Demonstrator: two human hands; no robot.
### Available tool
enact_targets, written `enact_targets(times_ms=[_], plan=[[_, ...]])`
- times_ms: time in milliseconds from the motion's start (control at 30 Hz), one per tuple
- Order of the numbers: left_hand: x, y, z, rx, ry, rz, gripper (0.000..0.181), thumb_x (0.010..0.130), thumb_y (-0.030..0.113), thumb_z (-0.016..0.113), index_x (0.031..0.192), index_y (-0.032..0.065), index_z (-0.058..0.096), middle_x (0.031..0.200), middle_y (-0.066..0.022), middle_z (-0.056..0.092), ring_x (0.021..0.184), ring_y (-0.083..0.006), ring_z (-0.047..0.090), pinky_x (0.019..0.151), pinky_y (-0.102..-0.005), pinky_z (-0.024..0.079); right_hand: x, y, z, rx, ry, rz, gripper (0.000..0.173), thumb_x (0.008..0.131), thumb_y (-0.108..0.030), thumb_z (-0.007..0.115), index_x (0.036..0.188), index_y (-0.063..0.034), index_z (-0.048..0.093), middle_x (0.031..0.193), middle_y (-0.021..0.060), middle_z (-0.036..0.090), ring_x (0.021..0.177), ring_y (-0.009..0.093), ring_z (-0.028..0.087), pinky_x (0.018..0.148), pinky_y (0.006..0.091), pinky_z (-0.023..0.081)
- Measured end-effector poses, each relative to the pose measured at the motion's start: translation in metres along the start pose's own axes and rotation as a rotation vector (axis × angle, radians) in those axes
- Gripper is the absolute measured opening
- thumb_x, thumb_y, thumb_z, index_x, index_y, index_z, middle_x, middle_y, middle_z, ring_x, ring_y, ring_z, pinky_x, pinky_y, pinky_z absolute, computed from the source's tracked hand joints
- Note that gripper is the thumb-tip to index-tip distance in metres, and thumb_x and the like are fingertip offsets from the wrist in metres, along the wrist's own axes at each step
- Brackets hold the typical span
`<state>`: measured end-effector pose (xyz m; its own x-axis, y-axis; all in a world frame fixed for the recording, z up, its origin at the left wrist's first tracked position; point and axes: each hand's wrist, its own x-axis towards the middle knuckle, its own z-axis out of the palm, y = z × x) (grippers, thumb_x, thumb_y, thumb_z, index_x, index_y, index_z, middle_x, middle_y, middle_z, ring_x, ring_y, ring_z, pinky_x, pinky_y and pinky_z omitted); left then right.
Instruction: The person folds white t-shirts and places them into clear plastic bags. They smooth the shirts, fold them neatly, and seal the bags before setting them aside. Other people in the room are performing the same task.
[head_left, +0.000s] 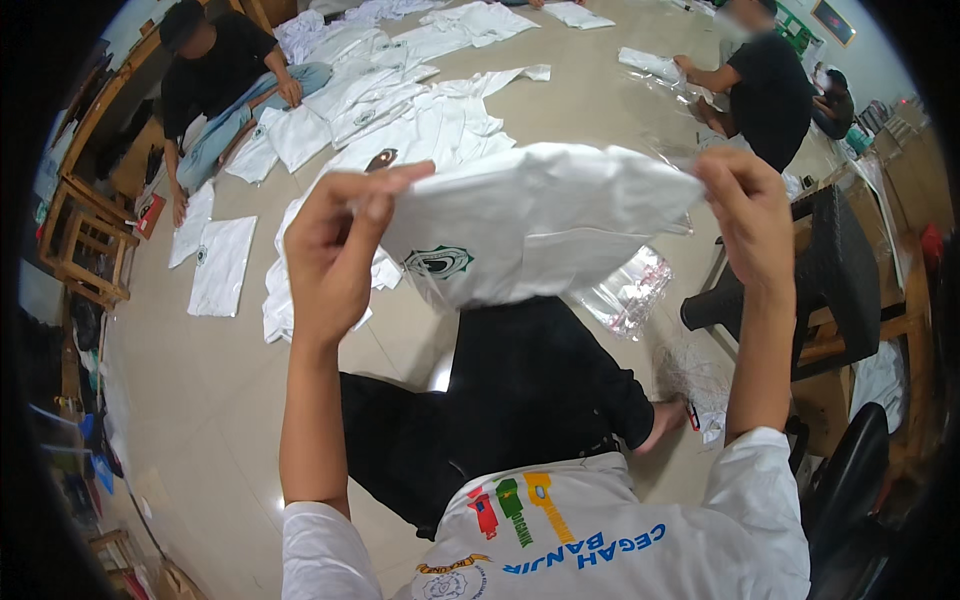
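Observation:
A folded white shirt (517, 217) hangs in the air before me, above my crossed legs. It bears a green and black emblem near its left end and what looks like a pocket. Clear plastic shows along its lower left and right edges. My left hand (330, 255) pinches the left end between thumb and fingers. The upper right corner is gripped by my right hand (750, 210). Behind and below it, a pile of clear plastic bags (630, 292) lies on the tiled floor. Loose white shirts (442, 127) are spread out beyond, partly hidden by the held one.
Packed white shirts (223, 266) lie at the left. One person (225, 82) sits at the far left touching shirts; another (765, 90) handles a plastic-wrapped shirt at the far right. A black plastic stool (832, 277) lies tipped at my right, near tangled thread (690, 371).

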<state>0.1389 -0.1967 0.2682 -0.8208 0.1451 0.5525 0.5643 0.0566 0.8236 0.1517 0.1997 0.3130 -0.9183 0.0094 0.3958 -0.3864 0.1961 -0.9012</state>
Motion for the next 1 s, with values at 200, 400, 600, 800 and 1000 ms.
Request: enact_targets(times_ms=[200, 400, 600, 800, 1000], plan=[[-0.151, -0.002, 0.004, 0.116, -0.441, 0.031, 0.031, 0.086, -0.01, 0.066, 0.108, 0.0058, 0.082, 0.124, -0.0184, 0.076, 0.122, -0.0368, 0.071, 0.114, -0.0559, 0.048, -0.121, 0.03, -0.029, -0.073, -0.404, 0.119, 0.012, 0.073, -0.002, 0.088, 0.084, -0.0027, 0.082, 0.095, 0.0154, 0.079, 0.092, 0.026, 0.073, 0.082, 0.037, 0.056], [-0.276, -0.041, 0.037, 0.341, -0.457, -0.101, 0.025, 0.084, -0.004, 0.073, 0.106, 0.0043, 0.081, 0.123, -0.0126, 0.076, 0.12, -0.0303, 0.072, 0.107, -0.0456, 0.056, -0.242, 0.102, -0.007, -0.181, -0.37, 0.427, 0.018, 0.079, 0.01, 0.079, 0.093, -0.0003, 0.083, 0.114, 0.0149, 0.079, 0.109, 0.024, 0.065, 0.092, 0.0362, 0.054], [-0.276, -0.035, 0.038, 0.442, -0.353, 0.072, 0.019, 0.084, 0.003, 0.074, 0.102, 0.0026, 0.08, 0.112, -0.0136, 0.077, 0.111, -0.0295, 0.075, 0.099, -0.0433, 0.059, -0.242, 0.094, -0.009, -0.272, -0.297, 0.423, 0.017, 0.08, 0.008, 0.079, 0.094, -0.001, 0.082, 0.112, 0.0122, 0.08, 0.104, 0.022, 0.065, 0.09, 0.0365, 0.051], [-0.302, -0.041, 0.047, 0.509, -0.204, -0.042, 0.024, 0.081, 0.008, 0.084, 0.104, 0.0046, 0.08, 0.119, -0.0129, 0.072, 0.11, -0.0296, 0.071, 0.103, -0.0438, 0.054, -0.235, 0.097, -0.012, -0.288, -0.381, 0.423, 0.017, 0.081, 0.004, 0.081, 0.097, -0.0015, 0.082, 0.107, 0.0103, 0.08, 0.098, 0.023, 0.066, 0.09, 0.0364, 0.051], [-0.31, -0.044, 0.047, 0.498, -0.117, -0.065, 0.028, 0.071, 0.005, 0.091, 0.096, 0.0075, 0.08, 0.103, -0.0064, 0.07, 0.096, -0.0268, 0.067, 0.087, -0.0418, 0.052, -0.204, 0.075, 0.02, -0.42, -0.438, 0.261, 0.02, 0.082, 0.004, 0.08, 0.102, -0.001, 0.079, 0.102, 0.0099, 0.077, 0.094, 0.024, 0.069, 0.086, 0.0366, 0.053]])
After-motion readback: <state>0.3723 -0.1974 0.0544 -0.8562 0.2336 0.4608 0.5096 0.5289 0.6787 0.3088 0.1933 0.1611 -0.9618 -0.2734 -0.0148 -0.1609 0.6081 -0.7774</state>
